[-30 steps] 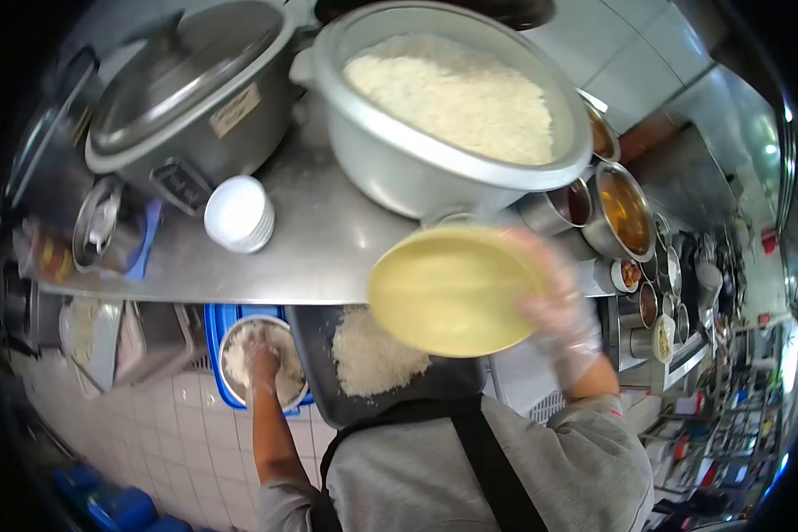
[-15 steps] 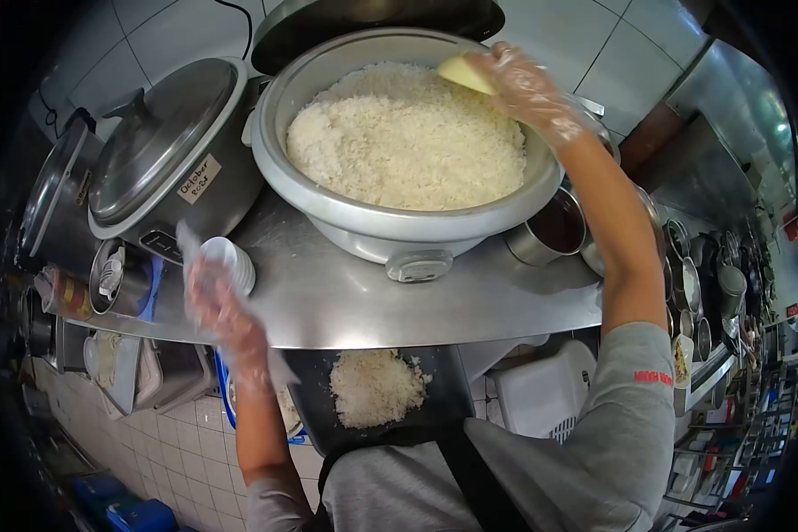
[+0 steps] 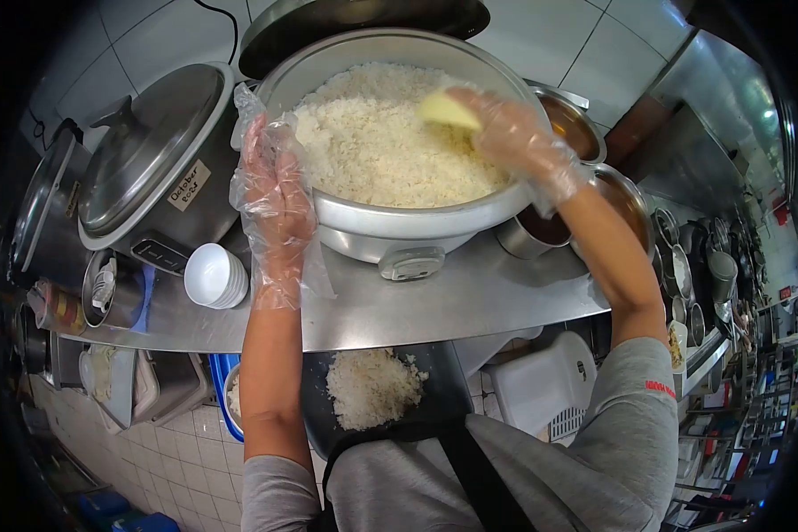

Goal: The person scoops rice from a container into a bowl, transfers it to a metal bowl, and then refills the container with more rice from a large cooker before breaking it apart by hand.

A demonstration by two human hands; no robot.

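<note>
A large open cooker [image 3: 417,217] full of white rice [image 3: 390,133] stands on the steel counter. Over the right part of the rice, my right hand [image 3: 514,133], in a clear plastic glove and blurred, grips a pale yellow paddle [image 3: 448,111]. My left hand [image 3: 277,182], also in a loose clear glove, is at the cooker's left rim with its fingers pointing up; nothing shows in it. Below the counter edge, a dark tray [image 3: 443,381] bears a heap of rice [image 3: 374,388].
White stacked bowls [image 3: 213,275] stand on the counter left of my left forearm. A lidded cooker [image 3: 155,146] with a label is behind them. Metal pots of brown liquid [image 3: 572,124] stand at the right. A white plastic container [image 3: 541,377] is below the counter.
My left hand has moved up and right, from beside the bowls to the cooker's left rim. My right hand has shifted the paddle left and lower over the rice.
</note>
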